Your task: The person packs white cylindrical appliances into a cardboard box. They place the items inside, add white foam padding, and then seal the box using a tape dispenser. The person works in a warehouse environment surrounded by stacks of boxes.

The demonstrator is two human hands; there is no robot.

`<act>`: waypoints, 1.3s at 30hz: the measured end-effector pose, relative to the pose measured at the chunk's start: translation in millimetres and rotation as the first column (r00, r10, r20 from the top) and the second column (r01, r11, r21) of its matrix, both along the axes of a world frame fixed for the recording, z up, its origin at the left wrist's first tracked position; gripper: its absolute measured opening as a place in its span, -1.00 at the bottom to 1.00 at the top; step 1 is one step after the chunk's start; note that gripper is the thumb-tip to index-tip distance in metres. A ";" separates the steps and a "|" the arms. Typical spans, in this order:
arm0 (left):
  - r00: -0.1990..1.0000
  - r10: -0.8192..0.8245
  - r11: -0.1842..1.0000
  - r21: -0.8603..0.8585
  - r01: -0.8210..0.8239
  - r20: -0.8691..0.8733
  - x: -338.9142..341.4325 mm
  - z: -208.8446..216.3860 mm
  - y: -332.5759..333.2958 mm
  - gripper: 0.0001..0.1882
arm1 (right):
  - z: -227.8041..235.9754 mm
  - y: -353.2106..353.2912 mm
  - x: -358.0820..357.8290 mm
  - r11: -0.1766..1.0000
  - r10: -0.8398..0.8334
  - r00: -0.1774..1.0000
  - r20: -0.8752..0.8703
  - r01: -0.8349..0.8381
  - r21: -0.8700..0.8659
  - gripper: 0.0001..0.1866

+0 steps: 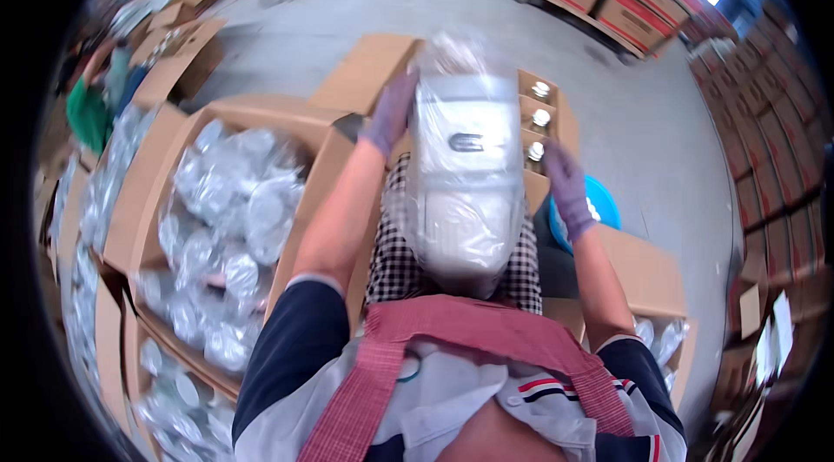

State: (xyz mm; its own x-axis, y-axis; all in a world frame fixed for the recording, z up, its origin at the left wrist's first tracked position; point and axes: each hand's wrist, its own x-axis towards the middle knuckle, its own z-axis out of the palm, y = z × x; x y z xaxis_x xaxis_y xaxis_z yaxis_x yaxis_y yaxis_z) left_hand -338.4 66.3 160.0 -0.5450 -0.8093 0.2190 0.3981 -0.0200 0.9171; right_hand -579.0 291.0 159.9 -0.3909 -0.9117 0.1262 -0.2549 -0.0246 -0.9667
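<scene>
A long, rounded silver-grey object (466,142) in a clear plastic bag stands in front of my chest, over my checked lap. It has a small dark oval mark, and its exact kind does not show. My left hand (393,113), in a purple glove, is closed at the upper left side of the bagged object. To the right, my right hand (569,188), gloved the same way, is apart from it, beside a divided carton (565,119). Motion smears its fingers. Several shiny metal-topped items (539,119) stand in that carton's compartments, partly hidden behind the bagged object.
At my left an open carton (326,192) holds several clear plastic-wrapped pieces. A blue round container (604,206) stands by my right forearm. Loaded cartons on a wheeled trolley (599,6) are far right, with stacked boxes (764,140) along the right. A person (91,110) in green works far left.
</scene>
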 end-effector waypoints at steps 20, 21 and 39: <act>0.993 0.014 0.917 -0.397 0.034 0.117 -10.1 81.6 15.2 -0.44 | 79.6 -111.8 55.1 0.616 -0.203 0.913 -0.355 -0.163 -0.771 -0.75; 0.972 -0.031 0.790 -0.589 0.167 0.234 -20.5 83.5 10.4 -0.35 | 86.4 -105.5 24.5 0.722 0.065 0.936 -0.345 -0.283 -0.632 -0.72; 0.759 -0.124 0.788 -0.401 0.467 0.639 -114.9 98.9 -42.2 -0.59 | 23.3 -185.4 -76.9 0.822 0.511 0.852 0.113 -0.445 -0.356 -0.42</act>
State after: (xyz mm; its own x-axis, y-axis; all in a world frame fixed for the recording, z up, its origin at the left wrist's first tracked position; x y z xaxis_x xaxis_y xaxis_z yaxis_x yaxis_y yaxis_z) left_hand -453.3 24.1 258.9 -0.8908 -0.4383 0.1197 -0.1236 0.4871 0.8645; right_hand -655.9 105.7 183.2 0.0381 -0.9167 0.3977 0.0592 -0.3952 -0.9167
